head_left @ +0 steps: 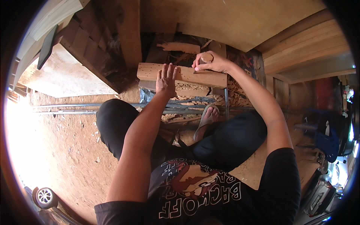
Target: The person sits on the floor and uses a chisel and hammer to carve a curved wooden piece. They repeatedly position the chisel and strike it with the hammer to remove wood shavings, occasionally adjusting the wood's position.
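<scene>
A pale wooden block (212, 79) lies across the work spot before me, marked with several small holes or dark spots. My left hand (165, 80) rests on the left part of the block, fingers stretched out over its top. My right hand (210, 64) grips a tool with a round wooden handle top (207, 57), likely a chisel, its lower end at the block's top near the middle; most of the tool is hidden by my fingers. Wood chips (240, 95) and a rough offcut (178, 47) lie around the block.
My bent knees and sandalled foot (208, 114) are below the block. Metal pipes (67, 106) run across the dirt floor. A pale panel (71, 75) stands at left, stacked timber (303, 45) at upper right, a blue chair (324, 140) at right, a wheel (45, 195) at lower left.
</scene>
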`<state>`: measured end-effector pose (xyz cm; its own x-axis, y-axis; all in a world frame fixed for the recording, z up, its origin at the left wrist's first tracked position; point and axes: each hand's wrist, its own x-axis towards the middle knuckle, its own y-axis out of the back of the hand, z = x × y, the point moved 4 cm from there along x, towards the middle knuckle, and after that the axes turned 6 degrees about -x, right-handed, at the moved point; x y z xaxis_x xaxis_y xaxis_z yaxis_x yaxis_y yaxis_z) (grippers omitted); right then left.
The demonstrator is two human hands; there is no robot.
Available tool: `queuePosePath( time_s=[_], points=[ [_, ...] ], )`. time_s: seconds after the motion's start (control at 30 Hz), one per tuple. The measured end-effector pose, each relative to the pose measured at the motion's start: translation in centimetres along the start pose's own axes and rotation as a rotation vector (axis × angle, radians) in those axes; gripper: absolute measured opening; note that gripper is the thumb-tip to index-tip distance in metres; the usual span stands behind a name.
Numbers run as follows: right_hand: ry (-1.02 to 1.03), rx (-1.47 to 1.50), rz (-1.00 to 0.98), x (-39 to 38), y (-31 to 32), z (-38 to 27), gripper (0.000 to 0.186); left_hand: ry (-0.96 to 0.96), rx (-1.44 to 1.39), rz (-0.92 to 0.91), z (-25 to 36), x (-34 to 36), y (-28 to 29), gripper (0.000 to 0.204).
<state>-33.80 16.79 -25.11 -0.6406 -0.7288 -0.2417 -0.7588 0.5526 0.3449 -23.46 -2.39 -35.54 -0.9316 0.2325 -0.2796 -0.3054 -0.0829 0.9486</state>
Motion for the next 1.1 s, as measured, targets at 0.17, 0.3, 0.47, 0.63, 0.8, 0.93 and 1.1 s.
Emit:
queuePosePath(
  time_s=[0.17,0.3,0.47,0.63,0.8,0.93,1.1],
  points=[
    [-0.021,0.221,0.710,-0.8,-3.9,0.8,0.045,-0.003,-0.059,0.007,-0.1,0.0,0.0,0.112],
    [-0.048,0.173,0.922,-0.7,-5.2,2.3,0.045,-0.015,-0.077,0.045,-0.2,-0.4,0.0,0.108],
    [0.001,0.148,0.460,0.5,-1.6,2.4,0.026,-0.020,-0.095,0.059,-0.3,0.2,-0.5,0.109],
    [-0.068,0.139,0.042,0.0,0.3,1.2,0.024,-0.046,0.004,0.093,-0.3,0.5,-1.1,0.123],
    [0.018,-0.204,0.377,-0.3,-1.1,-0.2,0.052,-0.085,-0.051,0.131,-0.8,0.1,-1.8,0.123],
    [-0.174,-0.564,0.510,-1.8,0.5,-0.1,0.047,-0.085,-0.034,0.173,-1.0,0.3,-2.2,0.126],
    [-0.050,-0.481,0.268,-3.7,2.0,-0.1,0.041,-0.079,-0.038,0.202,-0.9,0.4,-2.8,0.127]
  ],
)
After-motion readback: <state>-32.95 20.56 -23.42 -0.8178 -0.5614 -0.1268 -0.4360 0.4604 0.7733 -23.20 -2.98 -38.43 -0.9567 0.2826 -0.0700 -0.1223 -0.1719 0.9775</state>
